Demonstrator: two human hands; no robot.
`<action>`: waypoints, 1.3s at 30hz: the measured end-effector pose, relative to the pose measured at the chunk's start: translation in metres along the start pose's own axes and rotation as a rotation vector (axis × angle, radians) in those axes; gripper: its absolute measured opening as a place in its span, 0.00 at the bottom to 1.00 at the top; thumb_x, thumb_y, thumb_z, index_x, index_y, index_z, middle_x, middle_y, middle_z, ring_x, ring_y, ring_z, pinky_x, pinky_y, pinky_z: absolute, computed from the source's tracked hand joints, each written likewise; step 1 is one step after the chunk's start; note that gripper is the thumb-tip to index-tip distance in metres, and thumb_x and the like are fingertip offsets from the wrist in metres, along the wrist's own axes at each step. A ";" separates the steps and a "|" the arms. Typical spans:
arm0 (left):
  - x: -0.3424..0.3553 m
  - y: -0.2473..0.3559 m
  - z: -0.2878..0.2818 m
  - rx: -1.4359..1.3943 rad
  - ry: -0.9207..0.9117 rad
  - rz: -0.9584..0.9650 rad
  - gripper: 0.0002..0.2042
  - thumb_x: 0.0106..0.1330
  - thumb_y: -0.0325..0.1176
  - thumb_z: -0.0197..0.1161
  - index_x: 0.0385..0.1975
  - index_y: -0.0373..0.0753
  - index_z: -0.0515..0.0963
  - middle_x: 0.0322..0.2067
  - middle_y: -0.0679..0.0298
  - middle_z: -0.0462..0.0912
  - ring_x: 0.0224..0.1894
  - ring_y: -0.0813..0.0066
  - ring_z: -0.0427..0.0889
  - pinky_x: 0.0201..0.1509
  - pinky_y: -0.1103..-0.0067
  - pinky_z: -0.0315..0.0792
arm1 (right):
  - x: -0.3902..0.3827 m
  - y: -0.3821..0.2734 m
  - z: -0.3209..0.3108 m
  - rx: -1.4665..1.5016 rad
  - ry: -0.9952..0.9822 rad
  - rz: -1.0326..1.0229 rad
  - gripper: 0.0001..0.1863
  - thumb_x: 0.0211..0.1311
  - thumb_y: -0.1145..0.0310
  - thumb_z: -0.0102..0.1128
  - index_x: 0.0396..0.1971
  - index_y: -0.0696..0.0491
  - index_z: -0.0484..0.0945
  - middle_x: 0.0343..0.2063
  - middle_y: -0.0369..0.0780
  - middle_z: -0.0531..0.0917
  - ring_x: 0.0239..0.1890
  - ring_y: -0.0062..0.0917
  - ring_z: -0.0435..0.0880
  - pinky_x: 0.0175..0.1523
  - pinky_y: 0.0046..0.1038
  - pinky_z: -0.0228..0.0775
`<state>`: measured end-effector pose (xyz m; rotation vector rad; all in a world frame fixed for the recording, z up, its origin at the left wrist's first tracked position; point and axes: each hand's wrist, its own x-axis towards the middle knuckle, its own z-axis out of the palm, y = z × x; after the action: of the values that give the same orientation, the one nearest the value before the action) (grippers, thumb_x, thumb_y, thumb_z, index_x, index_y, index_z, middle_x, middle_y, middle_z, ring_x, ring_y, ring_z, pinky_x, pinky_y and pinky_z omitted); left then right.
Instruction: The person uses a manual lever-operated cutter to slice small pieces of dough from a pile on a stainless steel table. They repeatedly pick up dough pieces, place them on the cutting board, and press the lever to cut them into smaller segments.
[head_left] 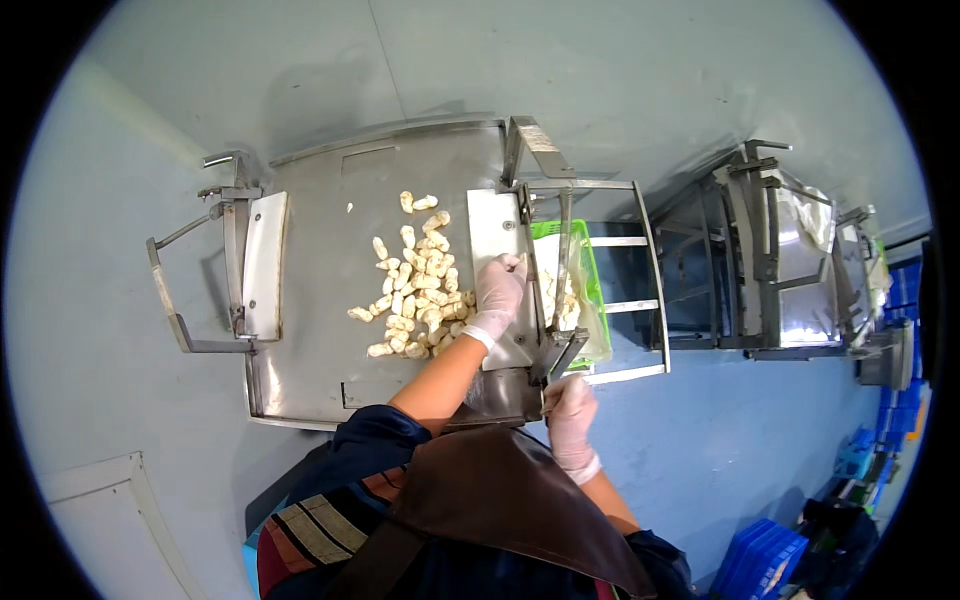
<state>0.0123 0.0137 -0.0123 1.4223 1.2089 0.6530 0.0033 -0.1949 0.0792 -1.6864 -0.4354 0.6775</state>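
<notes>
My left hand (499, 300), in a thin pale glove, rests over the white board (490, 215) at the right side of a steel table (320, 240). Its fingertips are pinched together beside a hinged metal blade arm (530, 250); whatever they hold is hidden. Lower right, my gloved right hand (571, 412) is curled round the near end of that arm, at its handle. Left of my left hand lies a loose pile of cream-coloured, stubby pieces (405, 290) with brownish patches, perhaps mushrooms. Beyond the blade arm, a green basket (592, 285) contains similar pale pieces.
A metal rack (650, 270) supports the basket. A second white board (265, 265) with a metal frame (170, 290) is fixed at the table's left side. Farther right stands another steel station (800, 270). Blue crates (760, 560) sit on the floor at lower right.
</notes>
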 end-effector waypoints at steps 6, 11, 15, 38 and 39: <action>0.007 -0.015 -0.002 0.111 -0.021 0.133 0.04 0.52 0.30 0.56 0.19 0.39 0.76 0.18 0.53 0.76 0.22 0.59 0.76 0.28 0.73 0.69 | 0.000 -0.002 0.004 -0.025 0.010 -0.080 0.28 0.63 0.48 0.35 0.12 0.55 0.67 0.07 0.34 0.67 0.08 0.15 0.63 0.14 0.17 0.51; 0.000 -0.009 -0.008 0.131 0.019 0.173 0.04 0.51 0.29 0.56 0.23 0.39 0.77 0.20 0.53 0.77 0.24 0.59 0.77 0.29 0.75 0.69 | 0.008 -0.068 0.009 -0.089 0.032 0.094 0.30 0.63 0.48 0.34 0.10 0.56 0.68 0.05 0.32 0.64 0.08 0.14 0.61 0.15 0.17 0.51; -0.003 0.007 -0.011 0.232 -0.008 0.157 0.05 0.51 0.29 0.55 0.24 0.37 0.77 0.20 0.53 0.77 0.23 0.61 0.77 0.29 0.75 0.69 | 0.005 -0.042 0.004 0.024 -0.006 0.053 0.24 0.62 0.52 0.40 0.15 0.56 0.68 0.08 0.33 0.67 0.09 0.15 0.65 0.16 0.18 0.56; 0.008 0.012 -0.001 0.091 -0.180 -0.199 0.13 0.53 0.39 0.55 0.22 0.33 0.75 0.20 0.50 0.77 0.25 0.59 0.77 0.32 0.70 0.68 | -0.002 0.029 -0.004 0.087 -0.051 -0.009 0.29 0.57 0.44 0.43 0.13 0.56 0.68 0.07 0.34 0.68 0.09 0.15 0.66 0.15 0.18 0.56; 0.012 0.003 0.004 0.088 -0.095 -0.193 0.15 0.53 0.41 0.56 0.22 0.31 0.75 0.20 0.51 0.77 0.24 0.60 0.76 0.32 0.71 0.68 | -0.003 0.029 -0.003 0.081 -0.071 0.000 0.29 0.57 0.44 0.43 0.13 0.56 0.68 0.07 0.34 0.68 0.09 0.15 0.66 0.15 0.18 0.57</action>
<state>0.0207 0.0239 -0.0127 1.3722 1.2934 0.3996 0.0012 -0.2052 0.0518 -1.5900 -0.4526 0.7470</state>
